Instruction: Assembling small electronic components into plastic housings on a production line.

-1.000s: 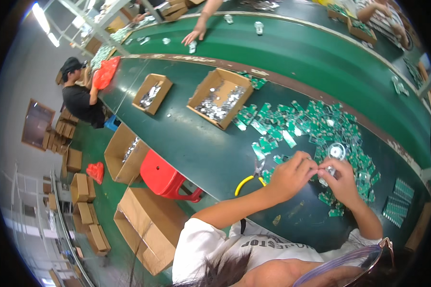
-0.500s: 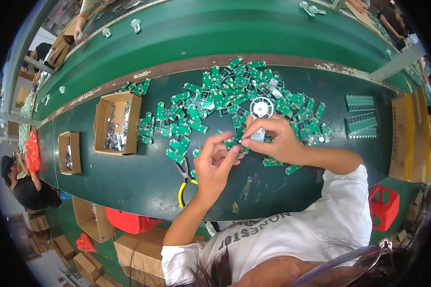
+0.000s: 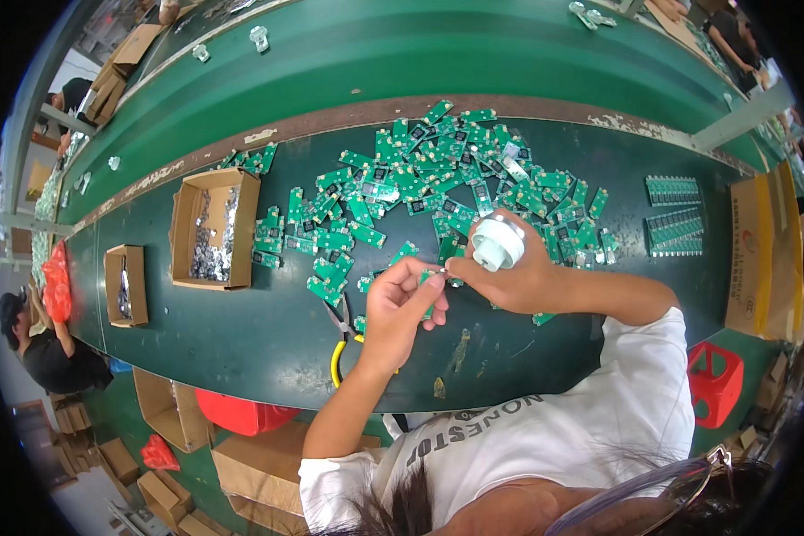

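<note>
Over the green worktable (image 3: 268, 344), my left hand (image 3: 395, 308) is closed, with thumb and fingers pinching a small green circuit board (image 3: 427, 293). My right hand (image 3: 523, 277) is curled round a white, round, spool-like thing (image 3: 498, 243) that sticks up out of the fist. Its fingertips meet the upper end of the pinched board; a tiny part there is too small to name. Beyond both hands spreads a loose pile of green circuit boards (image 3: 429, 165). Yellow-handled cutting pliers (image 3: 338, 353) lie beside my left wrist, partly hidden by the forearm.
A cardboard box (image 3: 180, 241) of small metal pieces and a narrower box (image 3: 112, 286) stand at left. Joined board panels (image 3: 673, 230) lie at right beside a tall carton (image 3: 749, 259). Past the table's raised edge runs a green belt (image 3: 366, 62). Co-workers (image 3: 58, 353) are farther off.
The white spool-like thing has tipped over and come nearer in my right hand, now showing its side. My hands have drawn together, and my left fingers have closed on the board.
</note>
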Available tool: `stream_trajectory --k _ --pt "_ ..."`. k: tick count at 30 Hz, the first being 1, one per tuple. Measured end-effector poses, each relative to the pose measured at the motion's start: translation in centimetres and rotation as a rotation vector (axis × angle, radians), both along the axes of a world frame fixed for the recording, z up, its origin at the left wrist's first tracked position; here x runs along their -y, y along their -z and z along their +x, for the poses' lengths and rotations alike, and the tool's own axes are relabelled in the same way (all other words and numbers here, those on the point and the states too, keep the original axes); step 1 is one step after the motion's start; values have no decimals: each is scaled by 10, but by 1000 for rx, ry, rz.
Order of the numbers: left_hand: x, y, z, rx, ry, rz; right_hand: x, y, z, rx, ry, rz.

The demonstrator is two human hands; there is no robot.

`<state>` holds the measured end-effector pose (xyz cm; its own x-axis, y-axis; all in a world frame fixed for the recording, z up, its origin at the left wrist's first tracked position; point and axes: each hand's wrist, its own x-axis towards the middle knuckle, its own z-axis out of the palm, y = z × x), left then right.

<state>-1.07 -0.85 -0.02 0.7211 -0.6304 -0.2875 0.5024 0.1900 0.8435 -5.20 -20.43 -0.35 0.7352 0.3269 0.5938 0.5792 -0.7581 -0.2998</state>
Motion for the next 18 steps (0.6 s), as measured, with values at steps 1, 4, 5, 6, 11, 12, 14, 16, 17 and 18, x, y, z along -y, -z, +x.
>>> stream_trajectory --k 1,4,5,6,11,12,14,16,17,18 --pt "-1 2 1 15 -1 17 1 0 0 -1 0 0" --pt "2 2 -2 155 -38 37 2 -4 3 34 -32 -29" --pt "3 -1 -3 155 -37 38 3 -7 3 27 -55 -18" --pt "4 -5 -4 116 -44 60 3 -9 4 20 -78 -6" --pt "3 -2 2 4 -47 65 -1 -1 8 137 -72 172" --pt "3 -1 2 -27 -23 15 -2 -1 8 138 -50 252" --pt "2 -1 3 -59 0 -36 -4 -5 9 137 -50 269" --pt "1 -3 4 -84 34 -8 -4 -6 9 136 -50 285" --pt "1 -3 4 -85 33 -10 -3 -6 9 158 -59 260" --pt "1 -3 5 -113 52 -9 -3 -5 9 179 -69 235"
